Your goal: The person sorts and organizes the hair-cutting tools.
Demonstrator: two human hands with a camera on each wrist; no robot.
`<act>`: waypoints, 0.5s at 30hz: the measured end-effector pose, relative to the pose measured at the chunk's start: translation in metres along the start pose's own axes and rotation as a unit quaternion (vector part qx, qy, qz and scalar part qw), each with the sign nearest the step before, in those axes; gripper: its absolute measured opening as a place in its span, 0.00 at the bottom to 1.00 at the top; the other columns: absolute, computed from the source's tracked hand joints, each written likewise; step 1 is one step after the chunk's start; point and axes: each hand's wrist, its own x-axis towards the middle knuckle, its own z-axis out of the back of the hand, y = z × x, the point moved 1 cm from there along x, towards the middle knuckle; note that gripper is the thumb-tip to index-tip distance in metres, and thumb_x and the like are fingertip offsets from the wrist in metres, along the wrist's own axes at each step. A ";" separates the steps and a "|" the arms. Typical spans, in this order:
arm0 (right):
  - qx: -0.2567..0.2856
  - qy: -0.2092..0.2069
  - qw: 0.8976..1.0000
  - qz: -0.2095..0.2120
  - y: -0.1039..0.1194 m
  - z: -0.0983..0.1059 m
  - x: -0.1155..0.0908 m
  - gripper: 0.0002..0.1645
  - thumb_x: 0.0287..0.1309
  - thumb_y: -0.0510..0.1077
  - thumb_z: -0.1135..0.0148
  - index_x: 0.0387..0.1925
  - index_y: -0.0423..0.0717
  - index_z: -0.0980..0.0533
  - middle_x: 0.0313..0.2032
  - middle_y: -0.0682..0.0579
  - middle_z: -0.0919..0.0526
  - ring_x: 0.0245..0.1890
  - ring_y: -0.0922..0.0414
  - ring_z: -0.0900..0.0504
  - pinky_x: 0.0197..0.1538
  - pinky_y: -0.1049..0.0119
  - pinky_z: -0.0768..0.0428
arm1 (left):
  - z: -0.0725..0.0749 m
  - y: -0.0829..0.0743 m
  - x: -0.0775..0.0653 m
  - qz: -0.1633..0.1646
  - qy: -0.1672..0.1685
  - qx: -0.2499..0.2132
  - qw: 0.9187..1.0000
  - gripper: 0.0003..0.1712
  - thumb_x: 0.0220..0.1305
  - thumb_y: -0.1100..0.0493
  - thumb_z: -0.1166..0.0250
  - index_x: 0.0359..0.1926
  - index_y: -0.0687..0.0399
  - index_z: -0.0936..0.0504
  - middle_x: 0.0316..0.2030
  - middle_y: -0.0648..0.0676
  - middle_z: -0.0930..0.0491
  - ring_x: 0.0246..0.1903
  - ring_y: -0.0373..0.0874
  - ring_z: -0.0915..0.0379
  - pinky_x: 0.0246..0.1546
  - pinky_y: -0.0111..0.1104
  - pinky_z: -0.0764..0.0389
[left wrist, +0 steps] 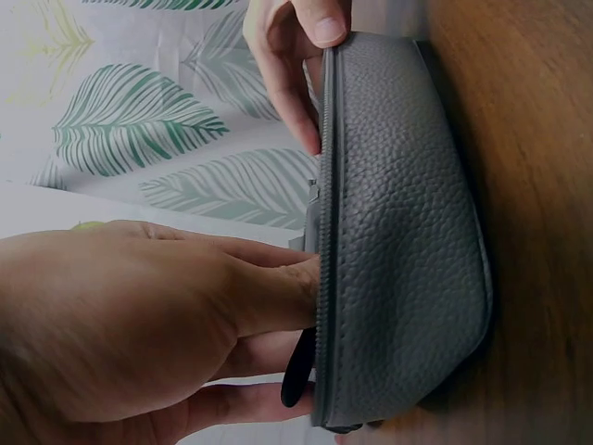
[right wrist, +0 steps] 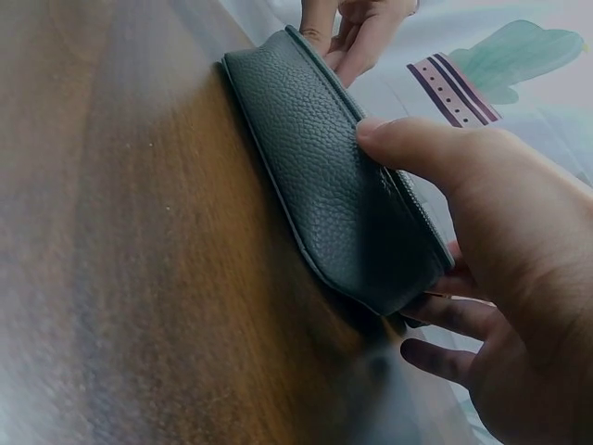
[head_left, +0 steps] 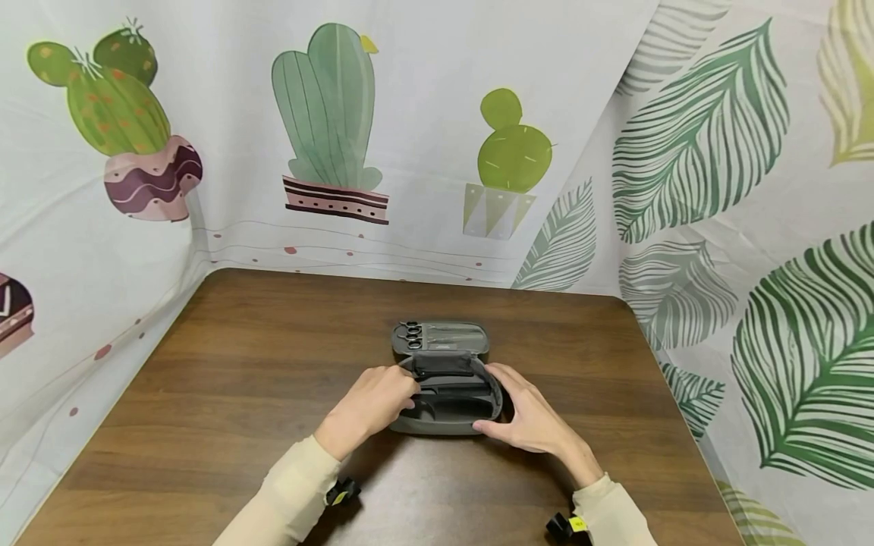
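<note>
A grey pebbled-leather zip case (head_left: 437,428) stands unzipped on the table, its lid (head_left: 483,334) folded back on the far side. Small scissors (head_left: 413,334) and several slim metal tools sit in the lid. Dark dividers line the hollow base. At the left end, my left hand (head_left: 375,398) holds the case wall, some fingers dipping over the rim and hidden inside; a black zipper pull (left wrist: 298,366) hangs beside them. My right hand (head_left: 529,413) grips the right end, thumb on the front rim and the other fingers behind the end wall.
The brown wooden table (head_left: 239,394) extends around the case. Behind it and to the right hang white cloths (head_left: 437,45) printed with cacti and leaves. Each sleeve carries a small black wrist camera (head_left: 344,491) near the table's front.
</note>
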 end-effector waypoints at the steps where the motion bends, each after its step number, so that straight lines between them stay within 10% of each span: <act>1: 0.001 0.000 1.000 -0.001 0.000 0.000 0.000 0.61 0.52 0.72 0.29 0.78 0.46 0.37 0.72 0.43 0.33 0.70 0.55 0.36 0.68 0.48 0.30 | -0.002 0.000 0.000 0.002 0.001 0.000 1.000 0.08 0.54 0.58 0.21 0.24 0.46 0.14 0.25 0.45 0.15 0.21 0.46 0.20 0.21 0.40 0.18; 15: 0.002 0.006 1.000 -0.010 0.001 0.000 0.000 0.61 0.52 0.72 0.30 0.78 0.46 0.38 0.73 0.44 0.34 0.71 0.55 0.37 0.69 0.48 0.31 | -0.015 0.000 0.009 0.021 0.019 0.000 1.000 0.10 0.48 0.59 0.19 0.20 0.46 0.14 0.26 0.51 0.14 0.23 0.52 0.18 0.21 0.43 0.17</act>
